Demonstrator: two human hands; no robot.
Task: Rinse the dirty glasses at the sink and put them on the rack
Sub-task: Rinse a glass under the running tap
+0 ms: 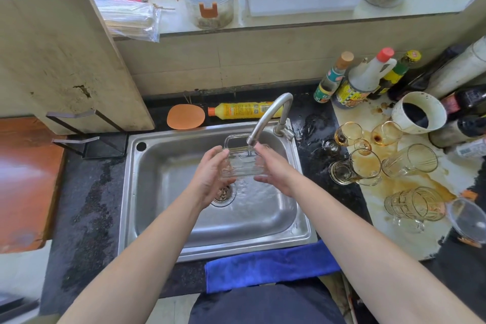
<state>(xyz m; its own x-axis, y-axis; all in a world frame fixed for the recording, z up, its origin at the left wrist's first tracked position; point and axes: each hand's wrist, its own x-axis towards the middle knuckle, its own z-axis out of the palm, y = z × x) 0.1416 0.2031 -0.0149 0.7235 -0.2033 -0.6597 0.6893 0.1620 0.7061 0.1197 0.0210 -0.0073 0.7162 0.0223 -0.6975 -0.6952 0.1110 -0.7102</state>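
forearms [147, 258]: bare, both stretched out from the bottom edge over the basin, nearest to where i stood.
blue cloth [263, 265]: draped over the front lip of the sink [128, 192], just under the arms.
grip: the left hand [210, 179] cupped one side of a clear glass [240, 163] and the right hand [273, 173] the other, fingers and thumbs wrapped round it; neither hand was free.
where the glass was: held over the basin, right under the spout of the tap [271, 113], with water running into it and down toward the drain [223, 193].
handling: thick, ribbed walls, so i judged it stiff and fairly heavy for a glass. wet, it looked slippery, and it would break if dropped on steel.
where to hold: round the ribbed body with both palms, as it was held. the ridges would give purchase where the smooth rim would not.
dirty glasses [355, 166]: several lay tipped on the counter to the right in brown spills, still to be rinsed.
rack [86, 139]: a black wire frame left of the sink, with a cutting board [65, 47] leaning in it.
writing: the yellow bottle [244, 110] lying behind the sink carried print too small to read. the labels on the sauce bottles [365, 81] were bright, but i could make out no brand.
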